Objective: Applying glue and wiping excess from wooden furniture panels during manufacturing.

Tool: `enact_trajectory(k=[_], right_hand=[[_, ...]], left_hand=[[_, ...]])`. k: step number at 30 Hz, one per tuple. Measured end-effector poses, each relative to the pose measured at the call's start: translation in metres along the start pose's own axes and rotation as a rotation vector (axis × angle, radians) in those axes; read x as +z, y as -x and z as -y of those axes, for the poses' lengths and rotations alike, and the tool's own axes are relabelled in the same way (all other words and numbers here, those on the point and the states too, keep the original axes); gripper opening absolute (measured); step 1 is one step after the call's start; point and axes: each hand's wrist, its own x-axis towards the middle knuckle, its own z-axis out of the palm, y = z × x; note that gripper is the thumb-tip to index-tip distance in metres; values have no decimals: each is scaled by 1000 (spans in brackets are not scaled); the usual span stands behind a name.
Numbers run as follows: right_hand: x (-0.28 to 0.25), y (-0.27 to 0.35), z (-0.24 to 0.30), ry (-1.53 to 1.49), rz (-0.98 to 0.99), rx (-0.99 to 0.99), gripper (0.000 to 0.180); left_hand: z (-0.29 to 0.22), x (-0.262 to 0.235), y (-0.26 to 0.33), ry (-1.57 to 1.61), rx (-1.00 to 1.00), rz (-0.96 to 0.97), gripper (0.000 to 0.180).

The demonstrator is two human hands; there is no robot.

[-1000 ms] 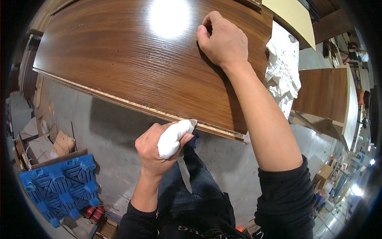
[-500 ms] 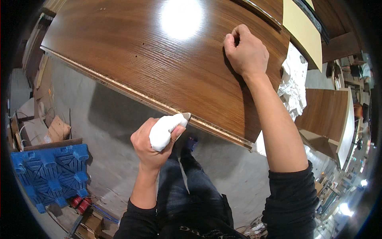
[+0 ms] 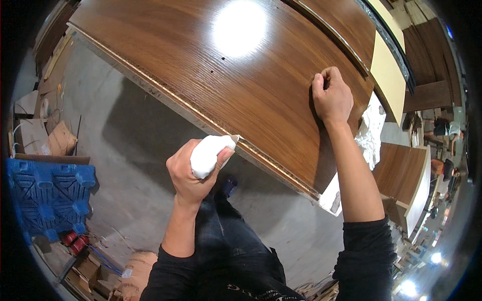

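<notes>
A large brown wood-grain panel (image 3: 261,100) lies before me, its raw pale edge facing my legs. My left hand (image 3: 188,168) is closed around a white-wrapped tool (image 3: 206,156). Its short greyish tip touches the panel's near edge, right of that edge's middle; most of the tool's shape is hidden by the wrapping and my fingers. On the panel's right part my right hand (image 3: 334,98) rests with its fingers curled in against the surface. Whether anything is inside that hand I cannot make out.
Crumpled white wrapping (image 3: 370,133) hangs at the panel's right end. Beyond are a cream board (image 3: 389,75) and a brown-and-white cabinet piece (image 3: 401,173). A blue plastic pallet (image 3: 47,193) sits on the floor at left, near cardboard boxes (image 3: 90,271).
The view has turned, so the panel slants more steeply and my right hand appears lower and farther right. The tool's tip stays at the panel's edge, with both hands still closed.
</notes>
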Motion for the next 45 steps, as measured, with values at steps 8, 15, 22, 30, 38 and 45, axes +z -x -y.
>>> enact_trajectory(k=[8,15,22,30,38,45], right_hand=[[0,0,-3,31,-34,-25,21],[1,2,-3,35,-64,-68,20],[2,0,-5,21,-67,-86,20],[4,1,-8,-20,-81,-94,18],[3,1,-12,-28,-74,-105,15],[1,5,-16,-67,-60,-127,16]], left_hand=[[19,-15,-12,10,-85,-57,23],[31,-17,-20,64,-32,-74,25],[35,-26,-31,39,-38,-82,24],[48,-39,-43,8,-36,-73,24],[67,-56,-62,-38,-15,-95,24],[86,-77,-83,-29,-22,-93,23]])
